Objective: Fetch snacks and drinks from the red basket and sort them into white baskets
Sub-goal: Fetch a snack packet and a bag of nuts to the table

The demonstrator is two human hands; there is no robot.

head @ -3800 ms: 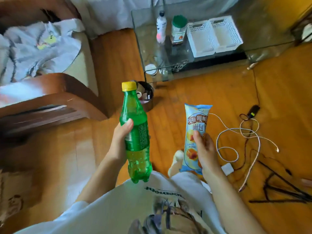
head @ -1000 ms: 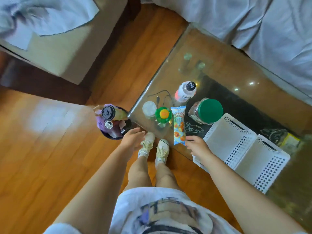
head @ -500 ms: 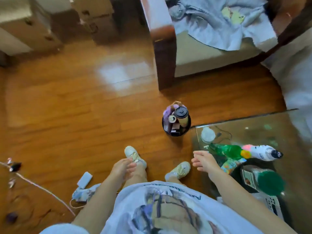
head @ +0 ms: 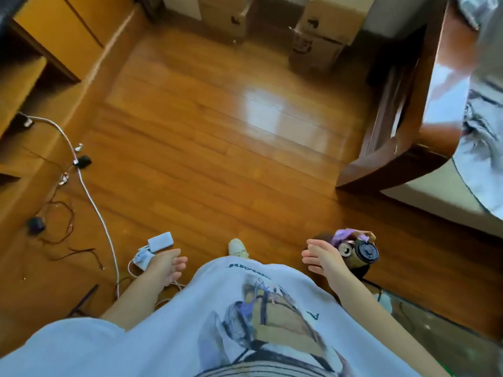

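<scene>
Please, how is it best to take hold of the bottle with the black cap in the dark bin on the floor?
Probably by the neck just under the black cap, coming from above. The bottle stands upright in the bin, with a can and a purple wrapper packed close beside it, so only its top is free. The right hand is nearest, open and empty.

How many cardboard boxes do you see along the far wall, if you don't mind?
2: one cardboard box at top centre, another cardboard box to its right beside the wooden furniture; blur may hide more.
</scene>
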